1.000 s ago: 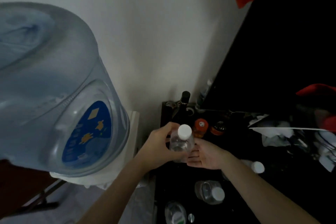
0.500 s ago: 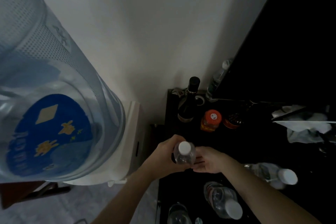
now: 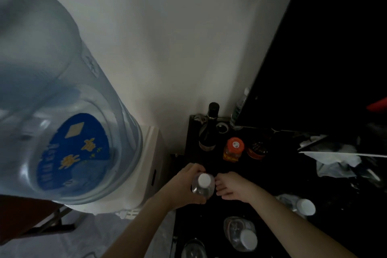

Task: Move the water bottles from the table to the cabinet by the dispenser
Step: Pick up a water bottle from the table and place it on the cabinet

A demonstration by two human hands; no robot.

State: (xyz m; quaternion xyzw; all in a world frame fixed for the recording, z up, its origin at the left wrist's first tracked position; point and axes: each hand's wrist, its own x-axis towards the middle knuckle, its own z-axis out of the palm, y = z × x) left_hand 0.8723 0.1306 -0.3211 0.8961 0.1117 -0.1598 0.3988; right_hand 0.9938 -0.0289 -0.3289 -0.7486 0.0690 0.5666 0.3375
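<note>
Left hand (image 3: 184, 186) grip wrapped round upright water bottle (image 3: 203, 186) above dark cabinet (image 3: 209, 165); right hand (image 3: 234, 189) fingers relaxed, just beside bottle.

**Right hand lets go of the bottle**

The right hand (image 3: 234, 188) has come off the white-capped water bottle (image 3: 203, 186); its fingers now lie loosely curled just beside the bottle, to the right of the grip. The left hand (image 3: 184, 186) alone now holds the bottle, which has sunk lower towards the dark cabinet top (image 3: 272, 176).
</note>
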